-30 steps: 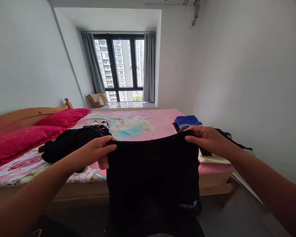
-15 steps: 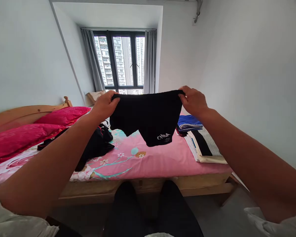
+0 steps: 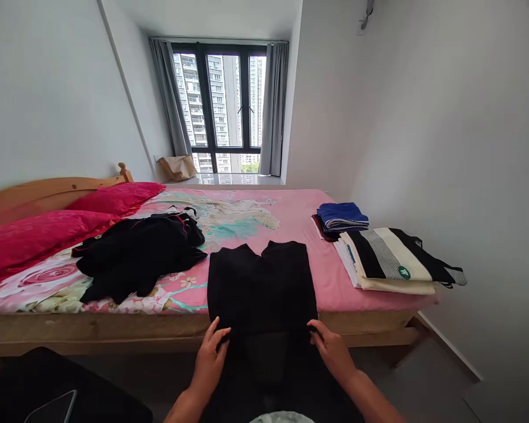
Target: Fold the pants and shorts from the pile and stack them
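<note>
Bedroom w/ white walls, window (image 3: 223,106) at far end, wooden bed (image 3: 291,214) w/ pink floral sheet across the view. Far left: two red pillows (image 3: 35,241) by the headboard. Next to them a loose heap of black clothes (image 3: 136,255), crumpled, nothing folded in it. Center, near bed edge: left hand (image 3: 209,361) narrow, fingers closed on the left corner of the black shorts (image 3: 262,282). Shorts lie flat on the sheet, legs pointing twd the window, waistband end hanging over the bed's near edge. Right hand (image 3: 332,352) does the same at the right corner, fingers curled over the fabric. Right side: folded blue stack (image 3: 341,214), and just in front a folded striped pile (image 3: 388,258), both neat, well apart from the heap.

Progress, as I judge it: several pcs already folded & stacked right; shorts spread but not yet folded; black heap left untouched, so a fair bit remains.
</note>
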